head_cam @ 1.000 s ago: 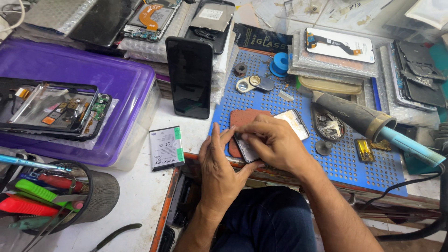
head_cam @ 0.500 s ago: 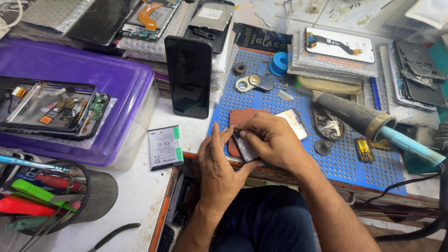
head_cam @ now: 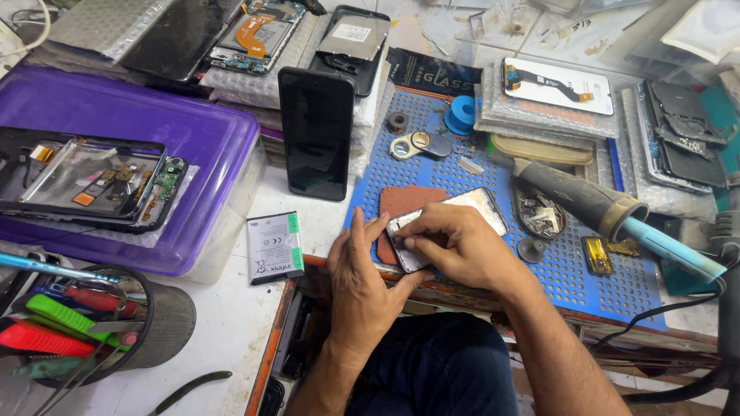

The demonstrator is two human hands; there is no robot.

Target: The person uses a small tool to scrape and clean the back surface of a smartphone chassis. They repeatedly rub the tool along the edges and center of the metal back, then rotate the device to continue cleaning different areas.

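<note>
At the worktop's left edge we see a mesh tool cup [head_cam: 158, 323] crowded with screwdrivers, and behind it a purple plastic box [head_cam: 193, 146] carrying an opened phone frame [head_cam: 85, 181] with its circuit board bare. Just right of the box a loose phone battery [head_cam: 274, 247] lies flat, and a dark phone [head_cam: 317, 132] lies face up beyond it. On the near left part of the blue perforated mat [head_cam: 574, 281] our left hand [head_cam: 361, 289] steadies a small phone panel [head_cam: 447, 227], fingers spread against its left end, while our right hand [head_cam: 462, 248] presses down on it, fingertips pinched together at the panel's near corner; whether they clamp a tool we cannot tell. The panel rests partly on a reddish pad [head_cam: 405, 204]. Further right lie a dish of small parts [head_cam: 543, 213] and a hot-air handpiece [head_cam: 593, 202]. Our judgement: too much pressure at that corner could crack or bend the panel, a slip could scatter the loose parts, and the handpiece just beside our right wrist could burn us if hot.
</note>
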